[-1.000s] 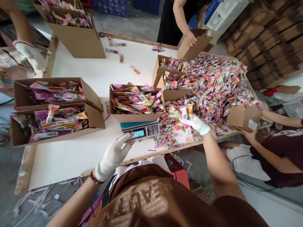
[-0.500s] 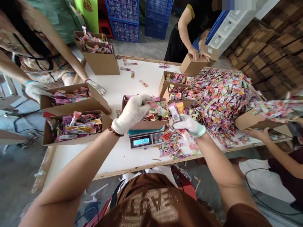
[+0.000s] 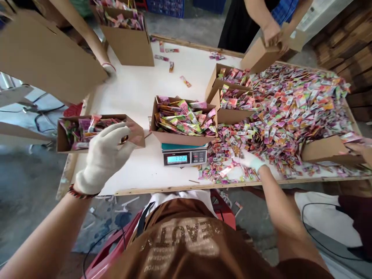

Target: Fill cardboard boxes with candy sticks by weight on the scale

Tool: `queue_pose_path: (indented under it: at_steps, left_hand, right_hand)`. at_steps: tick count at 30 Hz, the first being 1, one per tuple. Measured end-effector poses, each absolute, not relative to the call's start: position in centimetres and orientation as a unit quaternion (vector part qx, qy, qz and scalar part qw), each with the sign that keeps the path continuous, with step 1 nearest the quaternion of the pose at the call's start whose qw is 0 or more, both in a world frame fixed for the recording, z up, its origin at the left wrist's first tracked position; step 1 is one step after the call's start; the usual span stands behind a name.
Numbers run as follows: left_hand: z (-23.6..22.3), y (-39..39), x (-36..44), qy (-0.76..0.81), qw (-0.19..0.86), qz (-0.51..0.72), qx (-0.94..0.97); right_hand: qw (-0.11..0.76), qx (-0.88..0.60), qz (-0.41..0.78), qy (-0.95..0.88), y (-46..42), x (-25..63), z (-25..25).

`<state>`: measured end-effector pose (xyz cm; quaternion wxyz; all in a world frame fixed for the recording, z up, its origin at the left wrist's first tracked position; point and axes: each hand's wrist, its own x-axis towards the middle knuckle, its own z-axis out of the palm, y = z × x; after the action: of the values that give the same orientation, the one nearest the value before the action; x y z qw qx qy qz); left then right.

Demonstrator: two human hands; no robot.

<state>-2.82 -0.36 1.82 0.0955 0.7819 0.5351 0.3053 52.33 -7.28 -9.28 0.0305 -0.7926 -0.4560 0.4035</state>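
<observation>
My left hand (image 3: 106, 155), in a white glove, hangs before the box of packets (image 3: 135, 135) at the left. Its thumb and fingers are curved apart with nothing between them. My right hand (image 3: 248, 159), also gloved and slightly blurred, reaches palm down over small packets (image 3: 222, 172) right of the scale, fingers outstretched. The digital scale (image 3: 184, 158) has a lit display that seems to read 772.2. On it stands an open cardboard box (image 3: 186, 138) filled with colourful packets (image 3: 186, 116).
A large heap of packets (image 3: 290, 104) covers the table's right side. Two part-filled boxes (image 3: 235, 116) stand beside it. A co-worker's hands (image 3: 274, 37) handle a box at the back; another co-worker's arm (image 3: 93, 42) and a raised box (image 3: 43, 58) are at left.
My left hand has left the box on the scale and moved left. My right hand has let go of its packets and lowered to the pile. The reading rose; the left co-worker's box was lifted.
</observation>
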Motion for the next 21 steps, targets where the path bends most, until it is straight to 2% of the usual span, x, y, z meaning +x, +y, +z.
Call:
queue_pose_path:
  at_steps: [4,6,10,13,17,21]
  left_hand:
    - [2.5,-0.3,-1.8,0.512,0.105,0.319,0.791]
    - [3.3,0.8,0.5,0.466,0.116,0.326,0.814]
    - [4.1,3.9,5.5,0.372,0.143,0.319,0.860]
    - [3.1,5.7,8.2,0.372,0.196,0.258,0.870]
    - [0.0,6.0,10.3,0.424,0.208,0.161,0.867]
    - [-2.4,3.9,10.9,0.432,0.188,0.145,0.870]
  right_hand:
    - [0.039,-0.789,0.098,-0.605,1.9,55.0,-8.6]
    - [0.000,-0.760,0.007,-0.650,7.4,55.7,-8.4]
    - [-0.185,-0.729,0.007,-0.659,15.4,55.5,-9.9]
    - [-0.257,-0.736,0.010,-0.626,17.5,54.8,-11.3]
    - [-0.255,-0.712,-0.005,-0.654,17.2,54.2,-9.9]
    - [-0.196,-0.723,-0.056,-0.660,15.1,52.6,-4.4]
